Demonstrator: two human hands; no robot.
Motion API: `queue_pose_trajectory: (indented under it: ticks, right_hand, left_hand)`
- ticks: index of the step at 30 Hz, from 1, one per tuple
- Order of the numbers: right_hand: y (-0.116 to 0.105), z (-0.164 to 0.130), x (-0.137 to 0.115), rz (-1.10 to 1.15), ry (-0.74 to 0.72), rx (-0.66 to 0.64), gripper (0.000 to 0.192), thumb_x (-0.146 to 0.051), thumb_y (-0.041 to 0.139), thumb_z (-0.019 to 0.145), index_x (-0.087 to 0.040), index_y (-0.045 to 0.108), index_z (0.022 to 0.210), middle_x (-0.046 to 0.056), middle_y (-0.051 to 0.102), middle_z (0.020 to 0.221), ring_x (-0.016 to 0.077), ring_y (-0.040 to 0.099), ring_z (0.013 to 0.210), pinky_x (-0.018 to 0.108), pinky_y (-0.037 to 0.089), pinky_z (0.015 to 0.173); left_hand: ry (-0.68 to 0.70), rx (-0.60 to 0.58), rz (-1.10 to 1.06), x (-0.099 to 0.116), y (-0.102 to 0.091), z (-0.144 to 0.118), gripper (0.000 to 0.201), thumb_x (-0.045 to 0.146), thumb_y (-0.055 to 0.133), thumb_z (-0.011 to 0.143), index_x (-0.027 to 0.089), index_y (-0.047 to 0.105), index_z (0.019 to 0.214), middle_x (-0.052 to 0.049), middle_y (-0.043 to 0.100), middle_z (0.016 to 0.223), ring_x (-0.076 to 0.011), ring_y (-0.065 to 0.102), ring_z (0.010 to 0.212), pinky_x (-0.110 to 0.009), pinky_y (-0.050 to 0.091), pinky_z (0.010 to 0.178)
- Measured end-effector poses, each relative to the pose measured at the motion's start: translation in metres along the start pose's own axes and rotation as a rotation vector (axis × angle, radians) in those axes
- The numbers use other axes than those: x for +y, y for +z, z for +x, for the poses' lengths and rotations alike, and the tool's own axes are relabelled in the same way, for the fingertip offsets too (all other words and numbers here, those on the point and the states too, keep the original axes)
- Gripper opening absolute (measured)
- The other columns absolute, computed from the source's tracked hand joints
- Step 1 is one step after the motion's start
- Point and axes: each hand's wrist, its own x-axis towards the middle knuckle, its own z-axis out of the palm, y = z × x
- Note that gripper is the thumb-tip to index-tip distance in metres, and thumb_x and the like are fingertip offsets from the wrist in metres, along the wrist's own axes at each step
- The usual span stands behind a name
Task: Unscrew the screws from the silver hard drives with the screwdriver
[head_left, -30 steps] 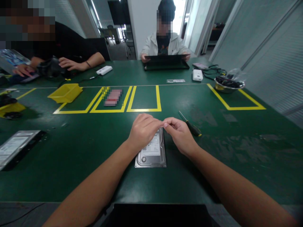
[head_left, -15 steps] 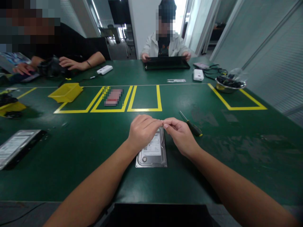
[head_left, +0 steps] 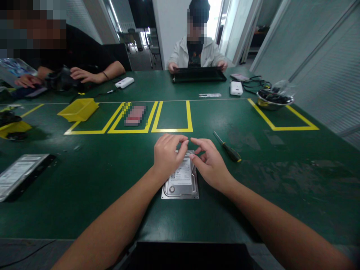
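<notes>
A hard disk drive (head_left: pixel 182 180) with a white label lies flat on the green table in front of me, its far end partly covered by my hands. My left hand (head_left: pixel 170 152) is over the drive's far left part, thumb and forefinger pinched together; whatever may be between them is too small to make out. Just across from it, over the far right corner, my right hand (head_left: pixel 209 159) has its forefinger and thumb apart, with nothing seen between them. A screwdriver (head_left: pixel 231 151) with a black and yellow handle lies beyond my right hand.
At the left lies a second hard disk drive (head_left: pixel 24 174). A yellow bin (head_left: pixel 80 110) and a metal bowl (head_left: pixel 274 103) of dark parts stand farther back. Two people sit across the table; one holds a black tray (head_left: pixel 199 75).
My hands, whose fingertips met above the drive's far end, have come apart slightly. The right thumb and forefinger have spread, while the drive and screwdriver stay in place.
</notes>
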Motion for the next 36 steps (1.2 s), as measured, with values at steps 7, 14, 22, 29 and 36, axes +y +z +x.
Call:
queue_pose_trajectory:
  ticks: [7, 14, 22, 29, 36]
  right_hand:
    - [0.001, -0.011, -0.013, -0.781, -0.257, -0.200, 0.020, -0.024, 0.047, 0.095, -0.016, 0.063, 0.086, 0.008, 0.061, 0.089, 0.0205, 0.057, 0.084, 0.034, 0.044, 0.074]
    - [0.006, -0.017, -0.015, -0.865, -0.392, -0.296, 0.018, -0.022, 0.051, 0.094, -0.017, 0.063, 0.081, 0.008, 0.063, 0.085, 0.0213, 0.057, 0.079, 0.034, 0.040, 0.068]
    - [0.011, -0.026, -0.015, -0.870, -0.477, -0.294, 0.015, -0.019, 0.053, 0.092, -0.019, 0.061, 0.079, 0.007, 0.060, 0.083, 0.0218, 0.055, 0.077, 0.035, 0.040, 0.067]
    - [0.012, -0.027, -0.014, -0.843, -0.486, -0.322, 0.016, -0.018, 0.051, 0.092, -0.018, 0.062, 0.080, 0.008, 0.059, 0.084, 0.0221, 0.055, 0.079, 0.035, 0.043, 0.069]
    - [0.011, -0.027, -0.014, -0.786, -0.558, -0.331, 0.016, -0.018, 0.050, 0.092, -0.018, 0.062, 0.081, 0.008, 0.058, 0.084, 0.0219, 0.054, 0.078, 0.034, 0.044, 0.067]
  left_hand:
    - [-0.240, -0.076, -0.237, -0.002, -0.001, 0.006, 0.007, 0.019, 0.059, 0.085, 0.017, 0.065, 0.084, -0.001, 0.067, 0.077, -0.0135, 0.058, 0.071, -0.027, 0.045, 0.067]
    - [-0.323, -0.155, -0.371, -0.002, -0.002, 0.007, 0.007, 0.014, 0.059, 0.074, 0.017, 0.065, 0.075, 0.004, 0.060, 0.062, -0.0087, 0.048, 0.054, -0.023, 0.038, 0.052]
    - [-0.228, -0.240, -0.400, -0.005, -0.003, 0.007, 0.012, 0.012, 0.056, 0.072, 0.016, 0.066, 0.076, 0.003, 0.059, 0.062, -0.0086, 0.048, 0.054, -0.023, 0.038, 0.054]
    - [-0.182, -0.258, -0.438, -0.004, -0.006, 0.009, 0.008, 0.015, 0.058, 0.074, 0.017, 0.066, 0.075, 0.001, 0.060, 0.064, -0.0110, 0.049, 0.059, -0.025, 0.040, 0.056]
    - [-0.117, -0.477, -0.430, -0.005, -0.014, 0.016, 0.012, 0.017, 0.058, 0.081, 0.016, 0.070, 0.085, 0.000, 0.068, 0.075, -0.0109, 0.054, 0.062, -0.024, 0.042, 0.058]
